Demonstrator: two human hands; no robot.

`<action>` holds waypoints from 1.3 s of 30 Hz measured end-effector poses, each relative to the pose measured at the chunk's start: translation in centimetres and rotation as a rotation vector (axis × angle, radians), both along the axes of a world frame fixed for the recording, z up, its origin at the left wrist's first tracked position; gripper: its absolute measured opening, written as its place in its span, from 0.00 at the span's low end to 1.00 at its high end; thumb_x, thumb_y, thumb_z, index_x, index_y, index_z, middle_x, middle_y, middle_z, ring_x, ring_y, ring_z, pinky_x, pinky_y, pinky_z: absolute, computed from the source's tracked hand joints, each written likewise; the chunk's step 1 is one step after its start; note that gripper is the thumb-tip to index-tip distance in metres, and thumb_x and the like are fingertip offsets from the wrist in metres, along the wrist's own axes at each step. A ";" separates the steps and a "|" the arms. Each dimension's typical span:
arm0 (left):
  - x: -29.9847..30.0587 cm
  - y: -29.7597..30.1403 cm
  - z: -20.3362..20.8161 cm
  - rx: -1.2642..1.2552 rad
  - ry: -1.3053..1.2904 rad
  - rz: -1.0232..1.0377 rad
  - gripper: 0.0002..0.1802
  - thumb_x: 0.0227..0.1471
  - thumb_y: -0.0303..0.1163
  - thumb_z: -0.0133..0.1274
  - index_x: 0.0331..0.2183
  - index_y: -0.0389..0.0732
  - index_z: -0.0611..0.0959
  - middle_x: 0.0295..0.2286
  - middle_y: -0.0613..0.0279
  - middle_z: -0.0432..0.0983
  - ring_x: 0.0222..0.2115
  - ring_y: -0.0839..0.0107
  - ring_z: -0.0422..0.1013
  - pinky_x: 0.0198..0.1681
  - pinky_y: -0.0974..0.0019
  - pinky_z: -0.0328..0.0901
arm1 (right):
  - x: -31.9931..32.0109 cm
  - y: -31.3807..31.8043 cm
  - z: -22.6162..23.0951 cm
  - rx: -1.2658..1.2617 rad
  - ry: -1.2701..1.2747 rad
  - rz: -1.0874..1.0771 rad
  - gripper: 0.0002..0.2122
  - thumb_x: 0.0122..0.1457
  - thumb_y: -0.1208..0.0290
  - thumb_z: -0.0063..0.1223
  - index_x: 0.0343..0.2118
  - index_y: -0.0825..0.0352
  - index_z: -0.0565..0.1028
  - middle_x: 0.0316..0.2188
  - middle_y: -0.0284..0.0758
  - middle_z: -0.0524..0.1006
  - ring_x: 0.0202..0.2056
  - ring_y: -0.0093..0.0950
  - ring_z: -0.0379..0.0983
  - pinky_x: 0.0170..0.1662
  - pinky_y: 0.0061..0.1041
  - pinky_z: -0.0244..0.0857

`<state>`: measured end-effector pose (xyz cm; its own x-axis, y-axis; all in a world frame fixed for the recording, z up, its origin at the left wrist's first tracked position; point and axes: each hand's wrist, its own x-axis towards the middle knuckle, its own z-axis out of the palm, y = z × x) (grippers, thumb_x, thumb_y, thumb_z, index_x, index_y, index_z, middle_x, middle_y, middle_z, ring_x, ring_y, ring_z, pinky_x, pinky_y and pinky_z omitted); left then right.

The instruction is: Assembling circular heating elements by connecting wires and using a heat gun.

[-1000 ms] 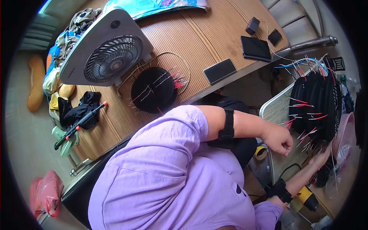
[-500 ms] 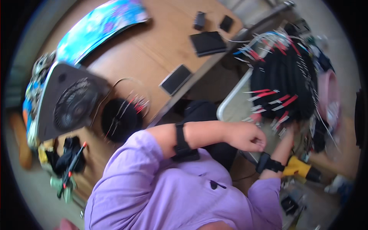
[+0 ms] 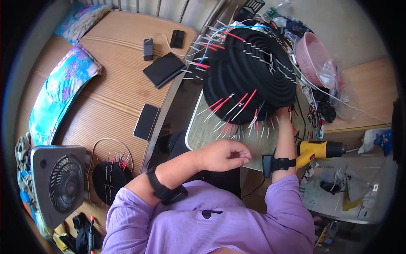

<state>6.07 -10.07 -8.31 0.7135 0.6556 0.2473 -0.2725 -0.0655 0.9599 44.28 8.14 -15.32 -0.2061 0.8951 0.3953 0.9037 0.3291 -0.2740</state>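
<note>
On a small pale-topped table lies a big black coil, wound in thick concentric rounds. Red and white wire ends stick out all round it, and twisted pale wires cross its top. My right hand reaches to the coil's near right edge; its fingers are hidden there. In front of the table, apart from the coil, my left hand is curled into a loose fist with nothing visible in it.
A yellow heat gun lies right of my right forearm. Beyond it are a pink basket and clutter. On the left, a mat-covered bed bears a phone, a black case, a fan and a smaller black coil.
The view has turned toward the right, so the coil and table now appear further left and larger. My left hand stays curled; my right hand remains at the coil's near edge.
</note>
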 end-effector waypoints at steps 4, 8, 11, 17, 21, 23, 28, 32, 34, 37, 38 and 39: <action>0.5 -0.1 0.5 -0.051 -0.018 -0.045 0.08 0.49 0.27 0.50 0.33 0.35 0.76 0.29 0.64 0.73 0.31 0.78 0.68 0.35 0.74 0.63 | -7.5 -4.6 7.5 -0.156 -0.152 -0.260 0.23 0.51 0.67 0.49 0.51 0.55 0.63 0.50 0.39 0.65 0.50 0.37 0.62 0.49 0.29 0.59; 0.9 -0.2 0.1 -0.064 -0.077 0.004 0.08 0.48 0.29 0.50 0.31 0.36 0.77 0.25 0.67 0.73 0.25 0.81 0.67 0.30 0.75 0.63 | -5.3 -4.3 6.3 -0.051 -0.245 -0.170 0.25 0.47 0.65 0.53 0.51 0.54 0.63 0.49 0.39 0.65 0.49 0.41 0.62 0.47 0.33 0.60; 0.8 -0.1 0.3 -0.060 -0.051 -0.002 0.07 0.48 0.29 0.50 0.31 0.36 0.76 0.24 0.68 0.72 0.25 0.82 0.66 0.29 0.76 0.63 | -5.3 -4.7 6.6 -0.108 -0.185 -0.208 0.26 0.45 0.64 0.56 0.50 0.56 0.63 0.48 0.39 0.66 0.48 0.42 0.63 0.46 0.35 0.60; 0.8 -0.3 0.1 -0.092 -0.074 -0.004 0.07 0.49 0.28 0.50 0.32 0.36 0.76 0.23 0.70 0.72 0.25 0.83 0.65 0.30 0.77 0.63 | -7.1 -5.8 7.9 -0.169 -0.167 -0.287 0.27 0.44 0.62 0.58 0.50 0.57 0.63 0.45 0.43 0.67 0.46 0.44 0.64 0.45 0.38 0.60; 0.8 -0.4 0.4 -0.084 -0.049 -0.013 0.07 0.49 0.27 0.49 0.32 0.36 0.76 0.24 0.69 0.72 0.26 0.83 0.66 0.30 0.77 0.63 | -5.4 -5.7 7.9 -0.188 -0.161 -0.254 0.29 0.44 0.61 0.59 0.50 0.59 0.62 0.45 0.44 0.67 0.46 0.44 0.63 0.46 0.38 0.60; 0.9 -0.2 0.4 -0.120 -0.055 -0.043 0.07 0.50 0.27 0.49 0.33 0.35 0.76 0.28 0.68 0.72 0.30 0.82 0.67 0.35 0.76 0.63 | -3.8 -5.4 7.1 -0.176 -0.178 -0.223 0.29 0.44 0.61 0.59 0.50 0.60 0.62 0.45 0.44 0.67 0.47 0.44 0.63 0.46 0.38 0.60; 0.8 -0.4 0.3 -0.181 -0.019 -0.026 0.08 0.50 0.26 0.49 0.34 0.35 0.76 0.30 0.68 0.72 0.32 0.81 0.67 0.36 0.76 0.63 | -5.0 -6.3 6.6 -0.189 -0.232 -0.292 0.30 0.43 0.62 0.60 0.49 0.68 0.62 0.46 0.45 0.65 0.49 0.43 0.62 0.48 0.36 0.59; 0.8 -0.3 0.2 -0.190 0.014 -0.022 0.08 0.50 0.26 0.49 0.34 0.35 0.76 0.30 0.68 0.72 0.31 0.82 0.66 0.35 0.76 0.63 | -6.9 -8.0 9.2 -0.342 0.031 -0.372 0.31 0.42 0.61 0.60 0.50 0.67 0.62 0.48 0.46 0.63 0.50 0.42 0.60 0.49 0.35 0.58; 0.9 -0.2 0.4 -0.180 0.021 -0.038 0.08 0.50 0.26 0.49 0.34 0.35 0.76 0.30 0.68 0.72 0.31 0.82 0.66 0.35 0.76 0.63 | -6.2 -7.8 9.1 -0.347 -0.008 -0.408 0.32 0.41 0.61 0.61 0.50 0.67 0.61 0.48 0.45 0.63 0.50 0.42 0.59 0.50 0.35 0.58; 1.1 -0.2 0.5 -0.171 0.034 -0.044 0.08 0.50 0.27 0.49 0.35 0.35 0.76 0.30 0.67 0.72 0.31 0.82 0.66 0.34 0.77 0.62 | -6.6 -8.1 9.6 -0.373 -0.090 -0.454 0.35 0.38 0.60 0.62 0.51 0.66 0.61 0.48 0.45 0.62 0.51 0.41 0.58 0.50 0.35 0.58; 1.2 -0.2 0.4 -0.181 0.026 -0.040 0.08 0.50 0.27 0.49 0.35 0.35 0.76 0.30 0.67 0.72 0.31 0.82 0.66 0.34 0.77 0.62 | -7.0 -8.3 10.1 -0.376 -0.110 -0.495 0.36 0.37 0.60 0.62 0.51 0.65 0.61 0.48 0.44 0.63 0.51 0.40 0.59 0.50 0.35 0.57; 1.1 -0.3 0.2 -0.192 0.017 -0.031 0.09 0.50 0.27 0.49 0.35 0.35 0.76 0.30 0.67 0.72 0.31 0.82 0.66 0.34 0.78 0.62 | -8.2 -8.5 11.1 -0.381 -0.131 -0.531 0.37 0.35 0.60 0.63 0.51 0.65 0.61 0.47 0.43 0.63 0.50 0.39 0.59 0.50 0.34 0.56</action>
